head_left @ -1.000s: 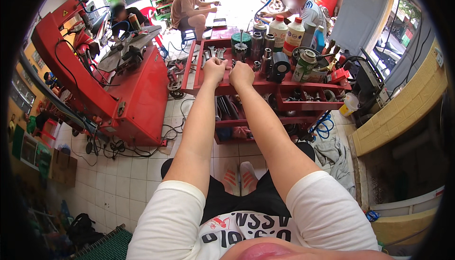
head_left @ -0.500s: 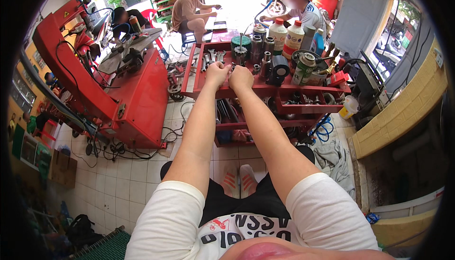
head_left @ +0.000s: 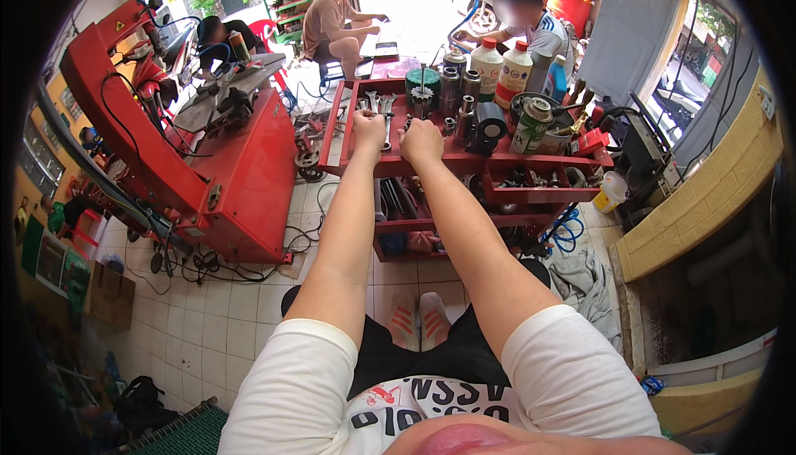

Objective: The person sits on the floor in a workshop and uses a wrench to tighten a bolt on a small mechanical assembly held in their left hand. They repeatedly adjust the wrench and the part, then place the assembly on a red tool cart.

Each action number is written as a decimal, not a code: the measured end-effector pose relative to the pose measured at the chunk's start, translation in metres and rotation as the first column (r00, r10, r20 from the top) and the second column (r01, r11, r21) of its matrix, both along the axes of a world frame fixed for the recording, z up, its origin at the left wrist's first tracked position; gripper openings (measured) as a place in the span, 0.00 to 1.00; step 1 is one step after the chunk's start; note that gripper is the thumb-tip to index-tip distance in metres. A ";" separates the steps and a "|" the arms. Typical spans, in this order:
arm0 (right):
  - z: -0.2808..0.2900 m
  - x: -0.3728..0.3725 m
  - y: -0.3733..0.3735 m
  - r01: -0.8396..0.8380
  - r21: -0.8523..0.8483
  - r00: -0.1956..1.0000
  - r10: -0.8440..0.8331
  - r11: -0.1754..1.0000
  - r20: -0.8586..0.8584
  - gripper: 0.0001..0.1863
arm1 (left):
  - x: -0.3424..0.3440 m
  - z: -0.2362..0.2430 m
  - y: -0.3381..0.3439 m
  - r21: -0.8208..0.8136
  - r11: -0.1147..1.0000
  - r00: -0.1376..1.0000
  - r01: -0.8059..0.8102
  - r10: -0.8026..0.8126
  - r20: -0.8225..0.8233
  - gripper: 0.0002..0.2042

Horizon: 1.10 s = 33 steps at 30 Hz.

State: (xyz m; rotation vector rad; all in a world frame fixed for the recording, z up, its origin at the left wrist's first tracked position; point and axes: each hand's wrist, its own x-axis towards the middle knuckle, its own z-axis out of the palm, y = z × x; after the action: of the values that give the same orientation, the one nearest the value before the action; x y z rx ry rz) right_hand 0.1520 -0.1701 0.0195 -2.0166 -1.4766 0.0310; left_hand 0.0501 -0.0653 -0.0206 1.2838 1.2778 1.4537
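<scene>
Both my arms reach over the red tool cart's top tray (head_left: 336,136). My left hand (head_left: 370,130) is closed near the tray's left side; a small dark piece shows by its fingertips, too small to name. A silver wrench (head_left: 387,133) lies just right of that hand, and more wrenches (head_left: 371,100) lie beyond it. My right hand (head_left: 422,141) is curled closed, with a dark bit at its thumb side that I cannot make out. Steel sockets (head_left: 467,111) stand upright just past it. Behind them is a green round container (head_left: 421,90) with a toothed metal part.
White bottles with red caps (head_left: 514,69), a green-white spray can (head_left: 533,123) and a black cylinder (head_left: 487,127) crowd the tray's right side. A red tyre machine (head_left: 240,173) stands left. Cables (head_left: 207,268) trail on the tiles. Two people sit beyond the cart.
My hands were close together and are now apart. The left one has shifted left and a little nearer, uncovering a silver wrench; the right has barely moved.
</scene>
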 end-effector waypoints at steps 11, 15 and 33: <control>-0.005 0.013 0.001 -0.209 0.122 0.975 0.217 0.970 -0.056 0.14 | 0.002 0.013 -0.016 -0.003 0.990 0.935 0.139 -0.130 0.330 0.23; 0.008 0.006 -0.008 -0.243 -0.004 0.965 0.241 0.970 -0.102 0.15 | -0.004 0.011 -0.012 0.023 0.983 0.914 0.181 -0.176 0.366 0.26; -0.001 0.007 -0.004 -0.264 0.085 0.954 0.273 0.961 -0.122 0.14 | -0.011 0.016 -0.016 -0.076 0.889 0.831 0.452 -0.389 0.397 0.20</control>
State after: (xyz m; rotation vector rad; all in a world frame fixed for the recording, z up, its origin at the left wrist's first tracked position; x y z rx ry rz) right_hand 0.1595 -0.1744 0.0183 -1.7129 -1.6323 0.2218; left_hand 0.0392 -0.0816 -0.0044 1.0312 0.7789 1.1683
